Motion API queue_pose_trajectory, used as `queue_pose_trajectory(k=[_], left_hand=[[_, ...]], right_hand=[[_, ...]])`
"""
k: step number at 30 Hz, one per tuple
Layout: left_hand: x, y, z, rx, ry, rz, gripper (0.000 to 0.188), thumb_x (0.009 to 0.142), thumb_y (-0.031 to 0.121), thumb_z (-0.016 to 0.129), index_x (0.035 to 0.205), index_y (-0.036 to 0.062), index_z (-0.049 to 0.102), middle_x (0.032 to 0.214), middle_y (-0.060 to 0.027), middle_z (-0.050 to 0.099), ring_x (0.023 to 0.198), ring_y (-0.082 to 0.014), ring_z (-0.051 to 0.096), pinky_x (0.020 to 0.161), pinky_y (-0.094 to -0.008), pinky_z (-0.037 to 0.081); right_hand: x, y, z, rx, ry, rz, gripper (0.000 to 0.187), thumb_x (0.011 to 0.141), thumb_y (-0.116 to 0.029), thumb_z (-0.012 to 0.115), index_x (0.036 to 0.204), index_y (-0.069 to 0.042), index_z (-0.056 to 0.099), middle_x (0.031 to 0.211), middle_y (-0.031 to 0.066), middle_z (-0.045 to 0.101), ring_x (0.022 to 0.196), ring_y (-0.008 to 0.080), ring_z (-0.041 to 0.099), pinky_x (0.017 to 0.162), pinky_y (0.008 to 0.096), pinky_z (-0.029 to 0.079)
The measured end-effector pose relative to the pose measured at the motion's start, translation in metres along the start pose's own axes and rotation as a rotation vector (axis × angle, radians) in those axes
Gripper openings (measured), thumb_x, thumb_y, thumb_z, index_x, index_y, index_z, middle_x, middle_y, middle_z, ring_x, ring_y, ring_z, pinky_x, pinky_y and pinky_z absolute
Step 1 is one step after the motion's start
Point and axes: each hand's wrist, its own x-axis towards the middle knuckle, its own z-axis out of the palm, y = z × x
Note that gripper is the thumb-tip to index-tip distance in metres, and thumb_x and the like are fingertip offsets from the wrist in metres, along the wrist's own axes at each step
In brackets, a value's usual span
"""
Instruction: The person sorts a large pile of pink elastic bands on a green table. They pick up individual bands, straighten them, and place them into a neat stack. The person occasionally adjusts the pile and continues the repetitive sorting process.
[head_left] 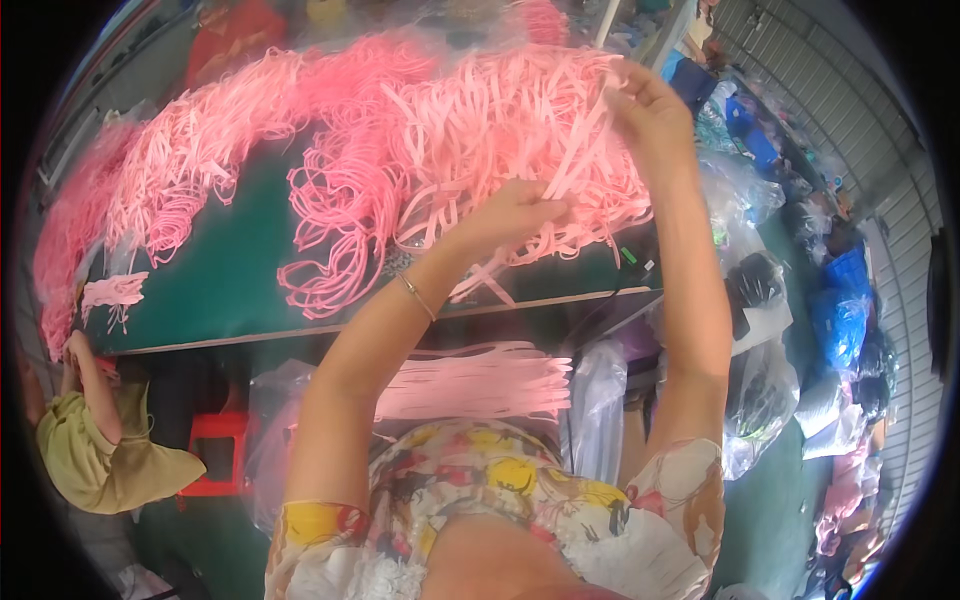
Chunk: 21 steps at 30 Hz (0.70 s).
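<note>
A large heap of pale pink flat straps (500, 110) covers the right part of the green table. Above its right edge, my raised right hand (650, 110) pinches a pink strap (578, 160) between thumb and fingers. That strap slants down to my left hand (522, 212), whose fingers are closed on its lower stretch. More straps lie loose beneath both hands. Brighter pink cords (345, 190) hang in loops left of the straps. Across my lap is a flat, neat bundle of pale pink straps (475, 382).
Further pink heaps (200, 130) run along the table (240, 265) to the left. A person in a green top (100, 455) sits at the left near a red stool (215, 450). Plastic bags (760, 390) crowd the right. Another person in red (235, 40) is across the table.
</note>
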Motion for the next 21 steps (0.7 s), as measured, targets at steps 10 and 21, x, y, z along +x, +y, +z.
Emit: queue_pose_trajectory(k=[10,21], left_hand=[[-0.014,0.015,-0.030,-0.116,-0.023,0.038,0.021,0.085,0.016,0.055,0.092,-0.0018,0.064,0.083,-0.0031,0.061,0.078,-0.0101,0.054,0.070,-0.0241,0.042],[-0.029,0.038,-0.015,0.083,-0.045,0.078,0.022,0.086,0.014,0.054,0.101,-0.0003,0.062,0.088,-0.0010,0.062,0.085,-0.0094,0.055,0.080,-0.0246,0.042]], right_hand=[[0.008,-0.041,-0.067,0.246,0.240,-0.088,0.029,0.082,0.006,0.055,0.110,0.006,0.050,0.091,0.0092,0.057,0.082,0.0195,0.061,0.072,0.0300,0.052],[-0.019,-0.076,-0.067,0.066,0.290,-0.159,0.037,0.083,0.005,0.053,0.119,0.004,0.048,0.107,0.0090,0.057,0.091,0.0166,0.058,0.081,0.0273,0.049]])
